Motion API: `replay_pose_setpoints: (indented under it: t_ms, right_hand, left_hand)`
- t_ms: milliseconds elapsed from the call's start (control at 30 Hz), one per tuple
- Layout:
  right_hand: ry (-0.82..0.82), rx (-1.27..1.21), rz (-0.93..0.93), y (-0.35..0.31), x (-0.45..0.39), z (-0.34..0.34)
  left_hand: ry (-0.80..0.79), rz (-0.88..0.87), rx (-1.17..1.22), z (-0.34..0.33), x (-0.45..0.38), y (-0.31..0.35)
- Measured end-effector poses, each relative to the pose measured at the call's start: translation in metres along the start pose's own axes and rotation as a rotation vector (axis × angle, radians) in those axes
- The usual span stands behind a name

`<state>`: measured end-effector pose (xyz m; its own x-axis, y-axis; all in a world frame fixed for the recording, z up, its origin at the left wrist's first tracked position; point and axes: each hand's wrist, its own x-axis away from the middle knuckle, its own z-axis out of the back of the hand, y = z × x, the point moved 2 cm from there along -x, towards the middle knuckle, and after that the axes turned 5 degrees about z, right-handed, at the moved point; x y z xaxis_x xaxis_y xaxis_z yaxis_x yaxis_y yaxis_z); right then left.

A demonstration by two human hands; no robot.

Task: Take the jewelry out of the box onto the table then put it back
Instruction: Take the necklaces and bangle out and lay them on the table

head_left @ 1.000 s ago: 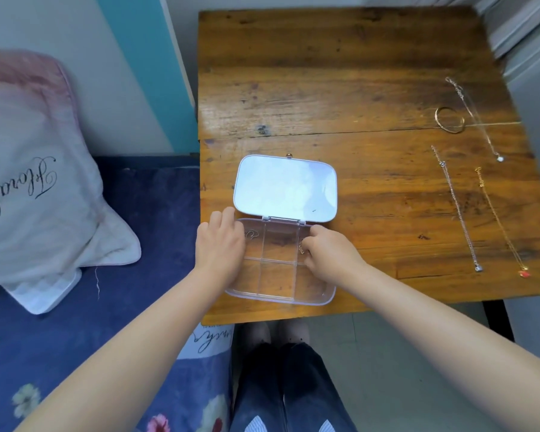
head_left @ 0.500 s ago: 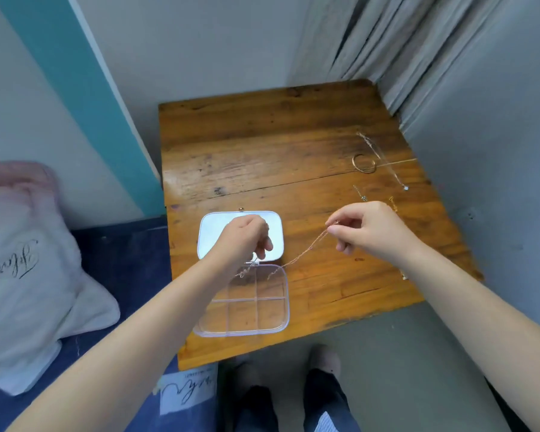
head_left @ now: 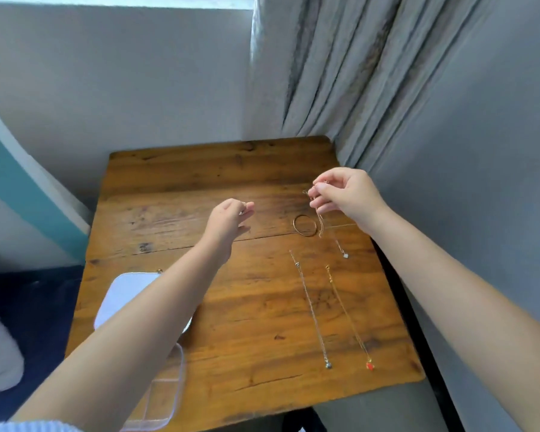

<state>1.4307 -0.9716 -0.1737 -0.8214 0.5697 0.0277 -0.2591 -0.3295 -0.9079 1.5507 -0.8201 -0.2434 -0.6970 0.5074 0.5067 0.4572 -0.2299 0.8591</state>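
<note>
The right hand (head_left: pixel 345 194) is raised above the far right part of the wooden table (head_left: pixel 200 188), thumb and fingertips pinched shut on one end of a thin gold chain (head_left: pixel 320 222), which hangs from the pinch and reaches down beside the gold bangle (head_left: pixel 305 225). The left hand (head_left: pixel 228 221) hovers further left over the bare wood, fingers loosely curled; something small glints between thumb and forefinger, perhaps the other end of the chain, but I cannot tell whether it truly grips anything. Around them lie the pieces already laid out: a chain with a pale pendant (head_left: pixel 343 254) just under the right hand, then a silver necklace (head_left: pixel 312 310) and a gold necklace with a red pendant (head_left: pixel 349 319) running side by side toward the near edge. The clear jewelry box (head_left: pixel 166 397), its white lid (head_left: pixel 122 294) open flat, sits at the near left corner, partly hidden by the left forearm, and its visible compartments look empty. The main risk, as I judge it, is tangling: the hanging chain is so close to the bangle and the pendant chain that lowering it carelessly could lay it across them or loop it through the ring. A slack pinch could also drop it in a knotted heap, and a sweeping forearm could nudge the box off the corner
</note>
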Motion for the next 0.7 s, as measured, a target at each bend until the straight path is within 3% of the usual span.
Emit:
replay_pose_setpoints:
  t_ms: [267, 533, 700]
  right_hand:
    - [0.005, 0.025, 0.008, 0.056, -0.115, 0.017]
    - [0.064, -0.056, 0.089, 0.061, -0.227, 0.002]
    - [0.083, 0.098, 0.183, 0.075, -0.25, -0.013]
  left_hand:
    - [0.095, -0.034, -0.311, -0.035, -0.094, 0.011]
    - [0.16, -0.179, -0.406, -0.044, -0.19, 0.068]
    - [0.122, -0.261, -0.66, -0.051, -0.22, 0.067]
